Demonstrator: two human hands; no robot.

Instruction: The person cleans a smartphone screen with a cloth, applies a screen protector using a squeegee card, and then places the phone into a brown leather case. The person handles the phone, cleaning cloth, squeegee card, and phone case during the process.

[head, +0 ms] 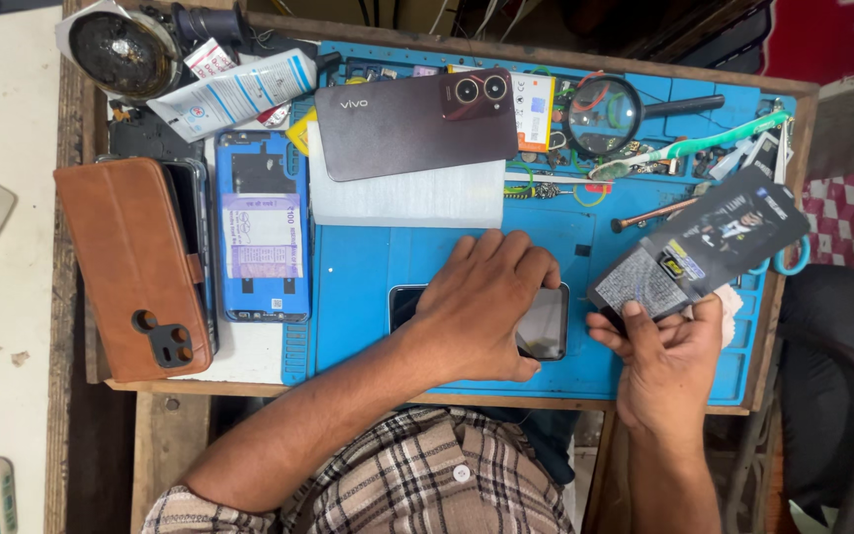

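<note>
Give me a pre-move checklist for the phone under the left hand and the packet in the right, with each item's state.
1. Left hand flat on the phone, pinning it: ok.
2. Phone lies fully on the blue mat: ok.
3. Right hand grips the dark packet at its lower edge: ok.
4. Packet opened: cannot tell.
5. Phone screen clean: cannot tell, mostly covered.
6. Mat beside the phone free of tools: ok; the magnifying glass and toothbrush lie further back.

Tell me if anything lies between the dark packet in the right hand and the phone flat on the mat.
Nothing visible does. The right hand holds the dark packet just right of the phone; only bare blue mat separates them. The left hand covers the phone's middle, leaving its right end exposed.
</note>
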